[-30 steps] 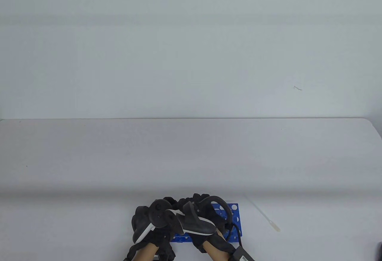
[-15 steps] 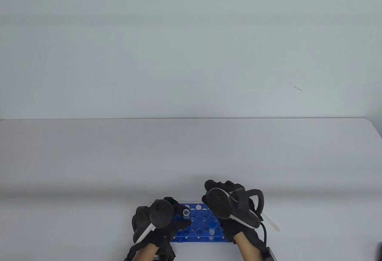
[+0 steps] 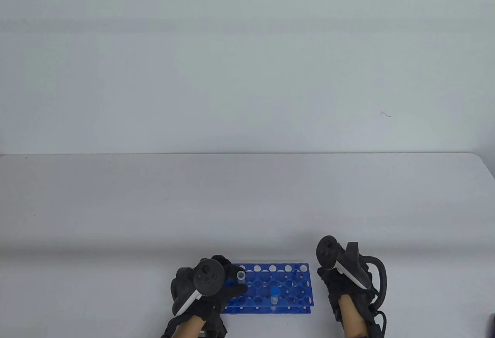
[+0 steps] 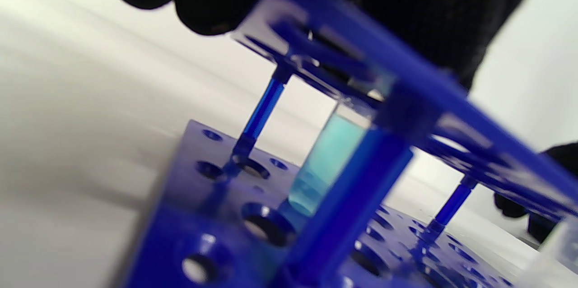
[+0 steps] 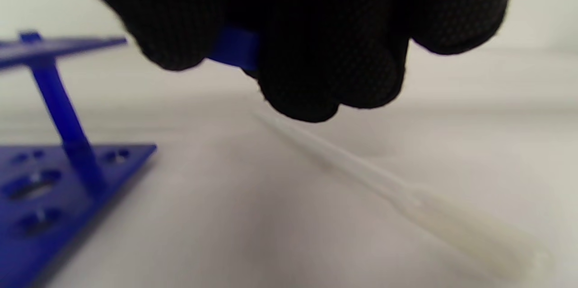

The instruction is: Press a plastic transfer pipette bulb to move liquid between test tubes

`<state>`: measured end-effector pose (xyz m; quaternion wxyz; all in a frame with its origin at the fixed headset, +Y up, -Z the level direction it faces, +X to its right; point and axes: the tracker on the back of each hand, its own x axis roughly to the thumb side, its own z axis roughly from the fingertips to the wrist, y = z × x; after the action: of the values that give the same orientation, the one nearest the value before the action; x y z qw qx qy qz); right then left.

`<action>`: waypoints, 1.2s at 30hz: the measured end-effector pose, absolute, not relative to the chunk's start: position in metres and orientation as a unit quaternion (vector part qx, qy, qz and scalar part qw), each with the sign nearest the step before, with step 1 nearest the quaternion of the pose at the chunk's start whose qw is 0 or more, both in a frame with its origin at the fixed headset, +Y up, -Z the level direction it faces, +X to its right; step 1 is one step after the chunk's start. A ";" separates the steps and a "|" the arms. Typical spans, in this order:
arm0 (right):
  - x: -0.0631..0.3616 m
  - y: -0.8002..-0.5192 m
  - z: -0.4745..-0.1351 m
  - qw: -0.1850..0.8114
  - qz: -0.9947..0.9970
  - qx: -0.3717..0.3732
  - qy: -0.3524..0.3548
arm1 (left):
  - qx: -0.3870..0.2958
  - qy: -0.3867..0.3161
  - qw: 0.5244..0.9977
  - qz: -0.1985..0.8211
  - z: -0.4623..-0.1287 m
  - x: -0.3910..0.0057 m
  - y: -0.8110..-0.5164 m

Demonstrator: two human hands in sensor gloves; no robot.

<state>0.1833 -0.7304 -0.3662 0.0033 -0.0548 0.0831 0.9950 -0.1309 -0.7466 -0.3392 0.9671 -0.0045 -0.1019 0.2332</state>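
Note:
A blue test tube rack (image 3: 294, 276) stands at the table's near edge. An open tube (image 3: 241, 275) with light blue liquid (image 4: 327, 161) stands in its left part. My left hand (image 3: 236, 285) holds this tube at its top, fingers on the rack's top plate (image 4: 343, 30). A blue-capped tube (image 3: 274, 294) stands at the rack's front. My right hand (image 3: 328, 273) is just right of the rack, fingers (image 5: 316, 62) curled around a small blue piece (image 5: 235, 51) that looks like a cap. The pipette (image 5: 406, 197) lies on the table under that hand, untouched.
The white table (image 3: 247, 206) stretches far behind the rack, with a grey wall beyond its back edge. A black cable (image 3: 381, 276) loops off my right wrist. Something dark shows at the right edge (image 3: 492, 322).
My right hand has left the open tube and moved right, past the rack's end, to above the pipette. My left hand has stayed at the tube.

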 end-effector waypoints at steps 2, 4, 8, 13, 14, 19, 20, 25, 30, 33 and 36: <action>0.183 -0.740 -0.367 -0.005 0.994 -0.045 0.102 | -0.004 -0.102 0.967 0.232 -0.339 -0.131 -0.747; 0.182 -0.745 -0.368 -0.007 0.993 -0.040 0.111 | -0.004 -0.103 0.967 0.232 -0.339 -0.131 -0.747; 0.180 -0.753 -0.370 -0.012 0.993 -0.017 0.120 | -0.003 -0.104 0.967 0.231 -0.339 -0.131 -0.747; 0.176 -0.756 -0.371 -0.034 0.992 -0.007 0.118 | -0.003 -0.104 0.967 0.230 -0.339 -0.131 -0.747; 0.176 -0.757 -0.371 -0.040 0.992 -0.004 0.117 | -0.003 -0.104 0.967 0.231 -0.339 -0.131 -0.747; 0.173 -0.759 -0.372 -0.064 0.992 0.006 0.110 | -0.003 -0.104 0.967 0.231 -0.338 -0.131 -0.747; 0.172 -0.760 -0.372 -0.070 0.991 0.007 0.110 | -0.003 -0.104 0.967 0.231 -0.338 -0.131 -0.747; 0.169 -0.761 -0.373 -0.092 0.990 0.013 0.107 | -0.003 -0.104 0.967 0.231 -0.338 -0.131 -0.747; 0.169 -0.760 -0.371 -0.092 0.991 0.016 0.100 | -0.003 -0.104 0.967 0.231 -0.338 -0.131 -0.747; 0.169 -0.760 -0.371 -0.094 0.991 0.017 0.096 | -0.002 -0.104 0.967 0.231 -0.338 -0.131 -0.747; 0.169 -0.760 -0.370 -0.093 0.991 0.015 0.099 | -0.001 -0.104 0.967 0.231 -0.338 -0.131 -0.747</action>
<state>0.1692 -0.7596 -0.3704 -0.0930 0.0152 0.0985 0.9907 -0.1309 -0.7467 -0.3380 0.9674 -0.0013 -0.1043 0.2309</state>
